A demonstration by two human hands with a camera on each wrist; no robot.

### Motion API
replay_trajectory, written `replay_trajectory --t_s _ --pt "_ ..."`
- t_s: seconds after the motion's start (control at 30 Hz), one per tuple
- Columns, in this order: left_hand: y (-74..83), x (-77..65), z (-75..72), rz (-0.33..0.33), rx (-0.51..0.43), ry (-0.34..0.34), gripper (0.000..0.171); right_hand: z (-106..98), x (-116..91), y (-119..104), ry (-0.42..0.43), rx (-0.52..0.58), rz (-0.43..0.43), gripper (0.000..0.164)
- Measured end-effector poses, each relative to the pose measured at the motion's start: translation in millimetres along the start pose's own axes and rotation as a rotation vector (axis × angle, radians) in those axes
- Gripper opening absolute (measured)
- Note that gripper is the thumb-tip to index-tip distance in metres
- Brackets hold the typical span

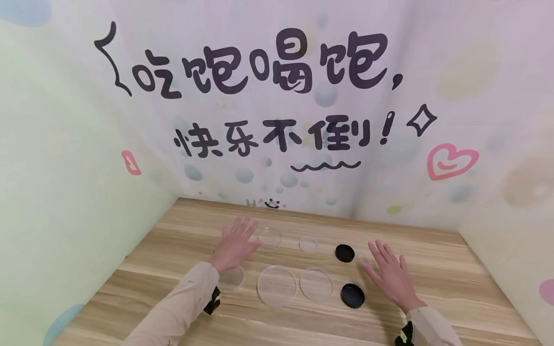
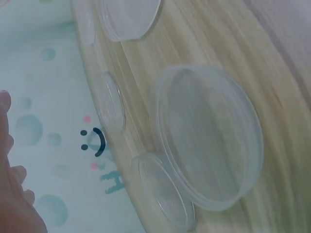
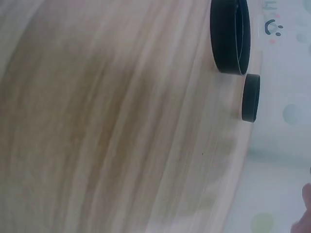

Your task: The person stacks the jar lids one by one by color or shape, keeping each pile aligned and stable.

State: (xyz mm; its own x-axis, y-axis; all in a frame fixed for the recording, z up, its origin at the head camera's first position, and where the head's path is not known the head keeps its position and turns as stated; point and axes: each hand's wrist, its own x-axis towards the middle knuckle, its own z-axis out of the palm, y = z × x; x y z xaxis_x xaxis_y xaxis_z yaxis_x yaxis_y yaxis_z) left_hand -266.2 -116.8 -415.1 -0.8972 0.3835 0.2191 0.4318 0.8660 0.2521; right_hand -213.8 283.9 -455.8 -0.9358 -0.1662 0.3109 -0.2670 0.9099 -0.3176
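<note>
Pale sleeve nearest camera. Left hand: fingers straight, spread, wrist partly hiding one clear dish. Right hand: fingers straight, slightly apart, to right of black dishes. Neither hand grips anything. At least five clear dishes and both black ones sit in two rows on table. Layout seems complete; whether handling is finished or yet to start, cannot tell. No dish label readable. Wall writing: 吃饱喝饱,快乐不倒! Lower: H beside smiley.

The left arm partly hides one clear dish; the right wrist view crops the right hand.
</note>
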Motion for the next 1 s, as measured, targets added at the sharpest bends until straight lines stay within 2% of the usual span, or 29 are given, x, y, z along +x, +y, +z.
replay_trajectory --t_s 0.17,0.33,0.57,0.8,1.0 --pt "15.7 5.6 1.3 0.072 -0.062 0.038 0.055 4 4 -2 0.051 0.052 -0.07 0.058" --pt "33.9 12.5 4.0 0.15 -0.19 0.067 0.051 8 10 -9 0.097 0.116 -0.116 0.054" --pt "54.6 17.6 23.5 0.274 -0.238 0.093 0.047 15 16 -24 0.124 0.181 -0.131 0.051" --pt "75.2 18.3 37.8 0.266 -0.305 0.016 0.044 20 22 -35 0.097 0.238 -0.125 0.047" --pt "87.9 20.4 46.7 0.213 -0.357 -0.068 0.041 28 28 -40 0.045 0.31 -0.127 0.041"
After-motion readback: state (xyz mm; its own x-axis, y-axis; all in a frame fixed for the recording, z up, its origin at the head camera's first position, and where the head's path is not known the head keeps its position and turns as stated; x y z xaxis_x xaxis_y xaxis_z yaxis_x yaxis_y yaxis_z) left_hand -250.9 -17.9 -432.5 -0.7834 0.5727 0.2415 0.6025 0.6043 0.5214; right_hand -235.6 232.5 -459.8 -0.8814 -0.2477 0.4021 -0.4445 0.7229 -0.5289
